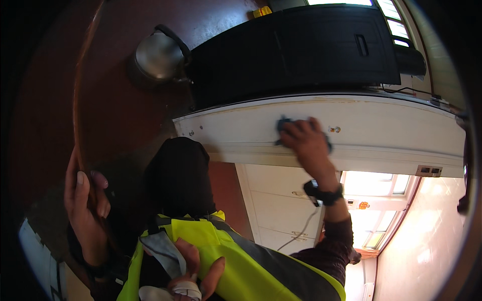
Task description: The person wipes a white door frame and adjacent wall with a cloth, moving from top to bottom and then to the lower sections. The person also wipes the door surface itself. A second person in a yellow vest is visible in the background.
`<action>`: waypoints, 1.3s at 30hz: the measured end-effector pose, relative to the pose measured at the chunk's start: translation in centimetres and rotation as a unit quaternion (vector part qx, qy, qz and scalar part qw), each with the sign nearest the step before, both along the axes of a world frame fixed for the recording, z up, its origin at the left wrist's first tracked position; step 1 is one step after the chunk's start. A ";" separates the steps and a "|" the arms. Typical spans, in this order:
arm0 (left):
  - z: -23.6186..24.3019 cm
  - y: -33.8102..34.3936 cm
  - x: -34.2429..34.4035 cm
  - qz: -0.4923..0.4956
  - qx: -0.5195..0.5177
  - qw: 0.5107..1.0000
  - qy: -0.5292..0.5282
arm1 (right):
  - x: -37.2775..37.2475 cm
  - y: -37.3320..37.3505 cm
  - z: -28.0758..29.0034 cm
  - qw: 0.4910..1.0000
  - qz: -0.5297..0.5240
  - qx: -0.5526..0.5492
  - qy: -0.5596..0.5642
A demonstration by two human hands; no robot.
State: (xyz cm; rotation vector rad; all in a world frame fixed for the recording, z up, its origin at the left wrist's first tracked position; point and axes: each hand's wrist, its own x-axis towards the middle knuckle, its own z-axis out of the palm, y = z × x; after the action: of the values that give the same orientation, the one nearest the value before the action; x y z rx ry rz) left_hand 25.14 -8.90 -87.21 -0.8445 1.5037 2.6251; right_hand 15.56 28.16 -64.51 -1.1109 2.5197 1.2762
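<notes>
My right hand (pixel 304 140), with a dark watch on its wrist, presses a dark blue cloth (pixel 284 122) against a long white ledge (pixel 241 124). Hand and cloth are slightly blurred. At the left, my left hand (pixel 86 203) is closed round a long, thin brown pole (pixel 77 95), which looks bent at the picture's rim. A further hand (pixel 201 273) shows at the bottom, over a yellow reflective vest (pixel 236 256), by a white item (pixel 188 289) I cannot make out; whose hand it is, I cannot tell.
A metal kettle (pixel 159 56) with a dark handle stands on the reddish floor (pixel 113 37). Beside it a large black cabinet (pixel 291 47) adjoins the ledge. A dark-clad knee (pixel 176 168) is near the ledge's left end. White drawers (pixel 276 193) lie beyond; a socket (pixel 429 171) is at right.
</notes>
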 end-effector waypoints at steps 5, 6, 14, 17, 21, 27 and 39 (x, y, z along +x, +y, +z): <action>-0.4 -0.3 0.1 0.004 0.007 1.000 0.014 | 1.2 -0.9 3.5 0.996 -0.090 0.020 0.014; -0.5 -0.4 0.2 0.002 0.008 1.000 0.012 | 1.3 -0.6 2.2 0.996 -0.081 0.026 0.000; -0.7 -0.8 0.9 0.038 -0.008 0.999 0.009 | -0.4 1.2 -11.9 0.989 -0.046 -0.037 -0.134; -0.7 -0.8 0.8 0.027 -0.008 0.999 0.023 | -0.8 0.9 -10.5 0.986 -0.045 -0.059 -0.148; -0.3 -0.3 0.6 0.035 -0.017 0.999 -0.002 | 0.4 1.3 0.3 0.994 0.001 -0.099 -0.036; 0.4 0.2 0.7 -0.009 -0.008 1.000 0.013 | 2.7 -0.3 10.2 0.980 -0.029 -0.052 0.192; 0.1 -1.2 3.2 0.006 -0.025 1.000 0.002 | 0.1 3.2 -19.1 0.980 -0.051 -0.159 -0.112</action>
State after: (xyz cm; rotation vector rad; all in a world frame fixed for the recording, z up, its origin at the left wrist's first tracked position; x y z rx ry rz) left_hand 28.32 -10.09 -87.13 -0.8566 1.5754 2.6095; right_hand 15.69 31.38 -83.60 -1.0916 2.6231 0.6934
